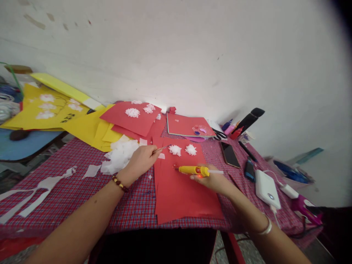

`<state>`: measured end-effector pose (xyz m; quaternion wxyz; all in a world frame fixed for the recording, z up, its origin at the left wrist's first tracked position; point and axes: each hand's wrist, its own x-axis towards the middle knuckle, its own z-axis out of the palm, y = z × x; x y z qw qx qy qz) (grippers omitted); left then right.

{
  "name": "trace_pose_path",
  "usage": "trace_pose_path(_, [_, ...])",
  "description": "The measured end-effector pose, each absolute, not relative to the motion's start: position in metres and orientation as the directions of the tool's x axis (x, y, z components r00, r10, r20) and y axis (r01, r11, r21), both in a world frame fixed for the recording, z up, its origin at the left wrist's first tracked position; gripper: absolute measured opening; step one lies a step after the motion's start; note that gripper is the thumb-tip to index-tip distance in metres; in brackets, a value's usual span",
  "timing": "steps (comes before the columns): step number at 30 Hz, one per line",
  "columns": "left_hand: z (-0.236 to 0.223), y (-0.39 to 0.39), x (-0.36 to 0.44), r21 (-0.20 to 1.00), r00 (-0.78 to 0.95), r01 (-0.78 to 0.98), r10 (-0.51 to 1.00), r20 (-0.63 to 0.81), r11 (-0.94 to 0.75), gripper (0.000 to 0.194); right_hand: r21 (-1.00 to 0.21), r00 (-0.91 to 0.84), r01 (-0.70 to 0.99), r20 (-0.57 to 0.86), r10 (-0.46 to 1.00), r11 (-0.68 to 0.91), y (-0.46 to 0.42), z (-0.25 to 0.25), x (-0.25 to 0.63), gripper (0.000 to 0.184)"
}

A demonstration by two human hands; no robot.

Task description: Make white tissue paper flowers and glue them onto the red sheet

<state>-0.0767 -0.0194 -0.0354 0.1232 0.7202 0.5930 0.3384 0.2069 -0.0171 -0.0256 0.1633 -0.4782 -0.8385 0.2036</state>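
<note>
My left hand (143, 159) is closed around slim metal tweezers (162, 148), whose tip comes close to a white paper flower (175, 150). A second white flower (191, 149) sits just right of it on the red paper (187, 200). In my right hand (211, 179) is a yellow hot glue gun (194, 170), with a pale glue stick out of its back and a small red light glowing. Its nozzle points left, over the red sheet below the first flower. Whether the nozzle touches the paper I cannot tell.
Crumpled white tissue paper (119, 154) lies beside my left wrist. Red sheets with white flowers (129, 123) and yellow paper (82, 128) are behind it. At right are a phone (230, 154), black scissors (220, 135), a white power bank (266, 189) and a purple glue gun (305, 209).
</note>
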Motion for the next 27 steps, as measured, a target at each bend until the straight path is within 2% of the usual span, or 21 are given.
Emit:
trace_pose_path(14, [-0.0351,-0.0195,-0.0771,0.588,0.058,0.765,0.937,0.343,-0.263,0.039,-0.525,-0.492,0.721,0.070,0.868,0.451,-0.0178,-0.0278,0.2010,0.028])
trace_pose_path(21, [-0.0329,-0.0205,-0.0768,0.589,0.062,0.768,0.945,0.322,-0.252,0.040,-0.497,-0.454,0.760,0.055,0.889,0.418,-0.0176,-0.0281,0.2038,0.030])
trace_pose_path(27, [-0.0344,-0.0204,-0.0769,0.579,0.058,0.777,0.945,0.322,-0.245,0.040,-0.476,-0.482,0.753,0.069,0.873,0.454,-0.0184,-0.0263,0.2045,0.027])
